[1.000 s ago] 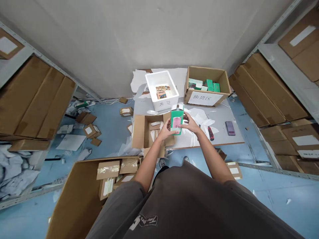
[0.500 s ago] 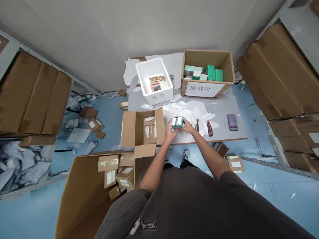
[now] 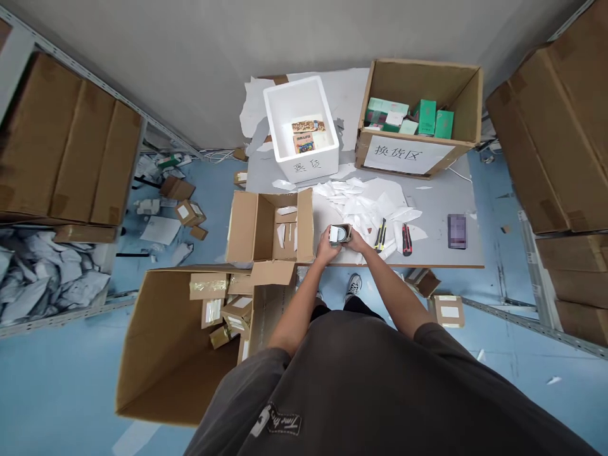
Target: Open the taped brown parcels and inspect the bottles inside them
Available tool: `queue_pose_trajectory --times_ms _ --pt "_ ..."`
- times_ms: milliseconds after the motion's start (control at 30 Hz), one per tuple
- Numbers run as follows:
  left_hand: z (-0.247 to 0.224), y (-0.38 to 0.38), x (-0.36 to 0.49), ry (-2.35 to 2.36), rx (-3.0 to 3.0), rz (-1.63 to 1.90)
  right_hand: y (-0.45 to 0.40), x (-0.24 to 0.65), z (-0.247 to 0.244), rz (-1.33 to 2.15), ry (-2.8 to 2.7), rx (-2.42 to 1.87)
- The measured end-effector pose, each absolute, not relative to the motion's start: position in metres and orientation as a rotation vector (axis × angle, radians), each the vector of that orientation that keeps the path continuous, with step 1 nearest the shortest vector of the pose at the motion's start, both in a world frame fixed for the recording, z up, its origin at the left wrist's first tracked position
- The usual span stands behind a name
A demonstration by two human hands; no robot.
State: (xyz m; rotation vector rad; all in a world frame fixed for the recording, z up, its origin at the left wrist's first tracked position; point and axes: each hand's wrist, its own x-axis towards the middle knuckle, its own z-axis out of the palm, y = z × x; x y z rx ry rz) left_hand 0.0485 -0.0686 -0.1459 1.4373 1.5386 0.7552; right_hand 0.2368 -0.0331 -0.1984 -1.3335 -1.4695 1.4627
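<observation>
At the near edge of the grey worktop (image 3: 439,218), your left hand (image 3: 327,249) and right hand (image 3: 358,241) pinch a small grey-green cardboard box (image 3: 341,235) between their fingers: top open, contents not yet out.

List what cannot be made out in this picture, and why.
All in the head view:
Held box: contents too small to identify; sides partly covered by left hand and right hand.
Purple item: surface details blurred.
Green boxes: lower parts hidden by the carton's front wall.
Right shelf cartons: far ends cut off by the right edge.
</observation>
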Motion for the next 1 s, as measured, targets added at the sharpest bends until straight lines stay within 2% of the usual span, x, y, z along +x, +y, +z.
queue_pose_trajectory --times_ms 167,300,500,700,833,933,1000 --pt "-0.12 -0.061 0.05 1.515 1.621 0.851 -0.036 0.233 -0.194 1.41 -1.52 -1.386" --pt "-0.111 -0.051 0.046 1.551 1.493 0.89 -0.034 0.234 -0.195 1.407 -1.524 -1.461" --pt "-0.123 -0.046 0.034 1.616 1.326 1.003 -0.032 0.235 -0.206 1.409 -1.514 -1.431" --pt "-0.141 -0.046 0.036 1.254 1.508 0.836 -0.033 0.237 -0.212 1.437 -1.497 -1.371" --pt "-0.143 -0.046 0.037 1.183 1.499 0.798 -0.03 0.243 -0.193 1.547 -1.486 -1.377" --pt "-0.137 -0.043 0.039 1.195 1.505 0.811 -0.028 0.255 -0.164 1.721 -1.497 -1.357" --pt "-0.132 -0.041 0.041 1.19 1.504 0.807 -0.027 0.258 -0.143 1.708 -1.47 -1.405"
